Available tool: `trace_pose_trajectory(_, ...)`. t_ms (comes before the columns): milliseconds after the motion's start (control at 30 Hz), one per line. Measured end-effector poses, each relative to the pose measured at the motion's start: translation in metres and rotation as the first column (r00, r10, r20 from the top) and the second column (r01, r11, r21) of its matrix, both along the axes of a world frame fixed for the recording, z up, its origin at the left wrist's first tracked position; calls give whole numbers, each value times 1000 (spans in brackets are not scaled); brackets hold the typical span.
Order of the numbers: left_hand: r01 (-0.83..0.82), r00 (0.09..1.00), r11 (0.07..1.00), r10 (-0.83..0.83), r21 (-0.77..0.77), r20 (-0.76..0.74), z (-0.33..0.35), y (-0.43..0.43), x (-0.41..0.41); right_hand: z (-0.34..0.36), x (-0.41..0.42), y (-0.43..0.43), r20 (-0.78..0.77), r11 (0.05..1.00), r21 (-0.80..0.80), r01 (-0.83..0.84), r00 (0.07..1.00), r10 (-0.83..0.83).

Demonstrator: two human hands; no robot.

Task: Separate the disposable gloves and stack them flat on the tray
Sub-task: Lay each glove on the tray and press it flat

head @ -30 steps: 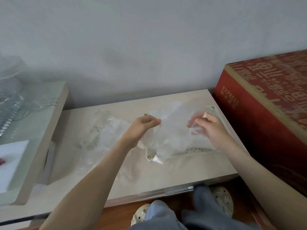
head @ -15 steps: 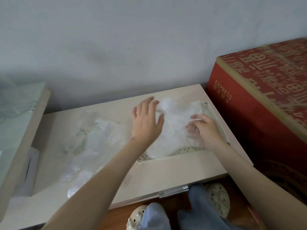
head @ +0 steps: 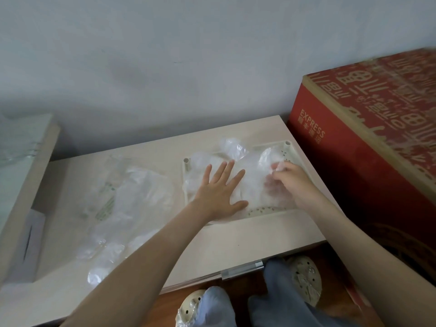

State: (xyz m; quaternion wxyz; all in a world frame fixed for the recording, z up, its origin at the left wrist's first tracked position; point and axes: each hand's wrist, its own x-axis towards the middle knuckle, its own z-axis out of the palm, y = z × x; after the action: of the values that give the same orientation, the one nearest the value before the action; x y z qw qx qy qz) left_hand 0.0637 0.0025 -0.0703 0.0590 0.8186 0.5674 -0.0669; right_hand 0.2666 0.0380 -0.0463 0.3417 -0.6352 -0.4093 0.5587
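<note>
A cream perforated tray [head: 269, 210] lies on the right part of the low beige table [head: 236, 246]. Clear disposable gloves [head: 250, 182] are spread in it, and one glove end bulges over its far rim. My left hand [head: 219, 192] lies flat with spread fingers, pressing the gloves down on the tray's left half. On the tray's right side my right hand [head: 290, 180] pinches a crumpled bit of glove film between thumb and fingertips. A loose heap of clear gloves with their green-printed bag [head: 125, 201] lies to the left of the tray.
A big red cardboard box [head: 368, 128] stands tight against the table's right side. To the left rises a higher pale shelf [head: 21, 166] with clear plastic on it. A grey wall runs behind. My feet in grey socks and slippers [head: 304, 279] are below the table's front edge.
A second ago both hands held a glove up above the tray. They have lowered it into the tray, and my left hand has gone from pinching to pressing flat.
</note>
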Motion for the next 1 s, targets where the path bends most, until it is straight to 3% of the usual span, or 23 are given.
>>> trace_pose_trajectory(200,-10,1000,999,10,-38,4,-12,0,-6,9,0,4,161,973,180,-147,980,118)
trace_pose_trajectory(267,-4,1000,999,3,-34,-16,-14,0,-7,8,-1,6,290,936,235,-261,938,189)
trace_pose_trajectory(400,-11,1000,1000,11,-3,-10,-17,1,-10,9,1,0,557,772,344,-535,778,291)
trace_pose_trajectory(600,-7,1000,1000,7,-15,12,-17,1,-10,0,9,-6,608,584,525,-619,753,252)
trace_pose_trajectory(833,3,999,1000,-3,1,32,-21,5,-11,-5,5,13,711,832,352,-428,701,60)
trace_pose_trajectory(1000,8,994,998,-14,59,108,-14,7,-14,-7,0,14,772,908,255,-332,635,15)
